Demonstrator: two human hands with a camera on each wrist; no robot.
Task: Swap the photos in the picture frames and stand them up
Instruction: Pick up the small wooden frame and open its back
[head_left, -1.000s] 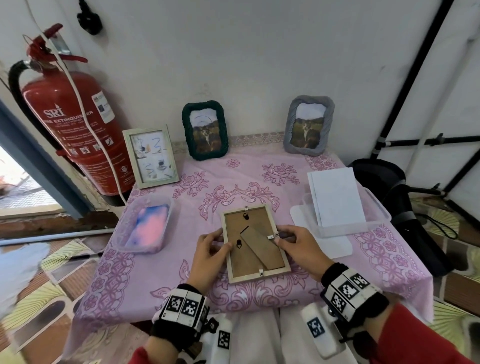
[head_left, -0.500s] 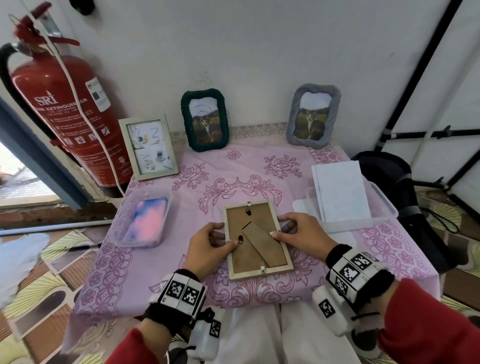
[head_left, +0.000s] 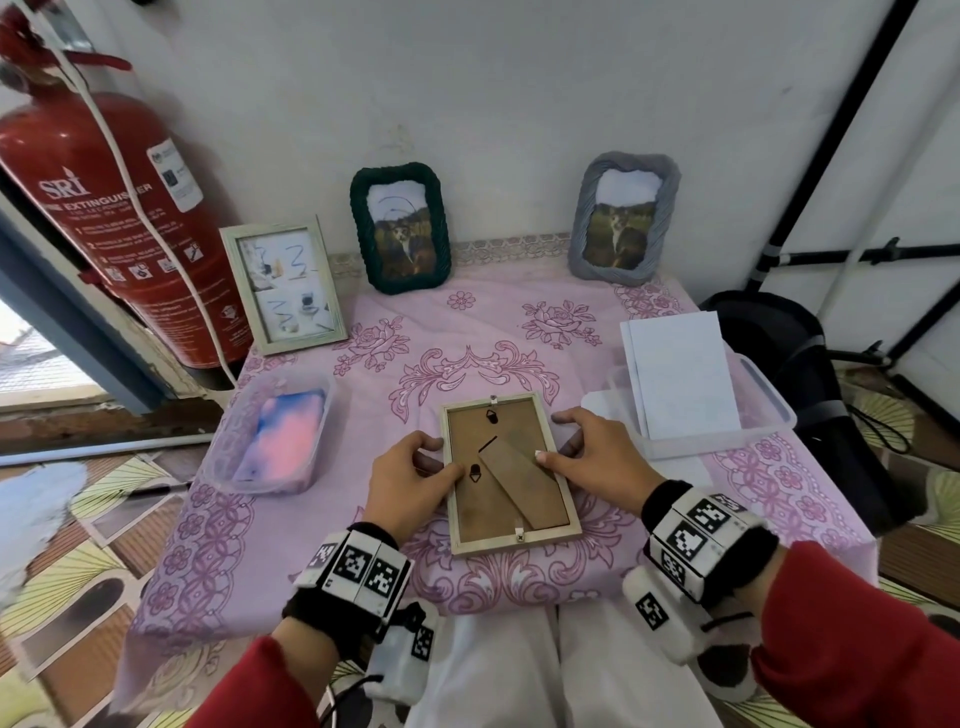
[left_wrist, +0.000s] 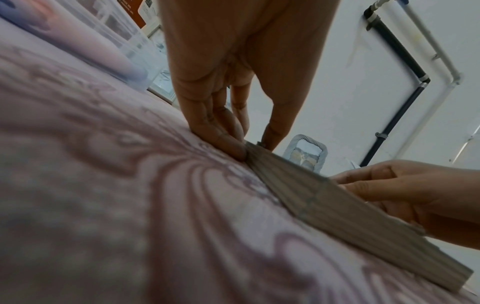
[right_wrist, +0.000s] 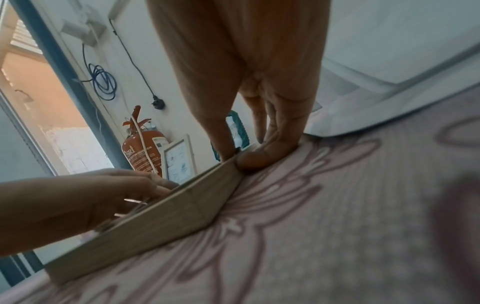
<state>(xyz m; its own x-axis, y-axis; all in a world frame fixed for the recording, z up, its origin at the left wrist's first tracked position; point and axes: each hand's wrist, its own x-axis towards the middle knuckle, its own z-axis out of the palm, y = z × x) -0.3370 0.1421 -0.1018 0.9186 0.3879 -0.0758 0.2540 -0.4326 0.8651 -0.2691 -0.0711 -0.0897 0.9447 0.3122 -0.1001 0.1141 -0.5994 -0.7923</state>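
A pale wooden picture frame (head_left: 470, 540) lies face down on the pink tablecloth, its brown backing and folded stand flap (head_left: 519, 486) facing up. My left hand (head_left: 447, 460) holds its left edge, thumb on the backing and fingers against the side (left_wrist: 233, 148). My right hand (head_left: 556, 441) holds the right edge, thumb tip on the flap, fingers down the side (right_wrist: 259, 160). Both wrist views show the frame's edge (left_wrist: 324, 201) (right_wrist: 168, 216) flat on the cloth. The photo inside is hidden.
Three frames stand along the wall: white (head_left: 283, 288), dark green (head_left: 400, 234), grey (head_left: 623, 218). A clear tub (head_left: 223, 441) holds a pink-blue photo at left. Another tub (head_left: 769, 410) with white sheets (head_left: 680, 374) sits right. A fire extinguisher (head_left: 98, 218) stands far left.
Both hands stay at the frame's sides. My left thumb has slid further onto the backing. The head view has tilted downward a little.
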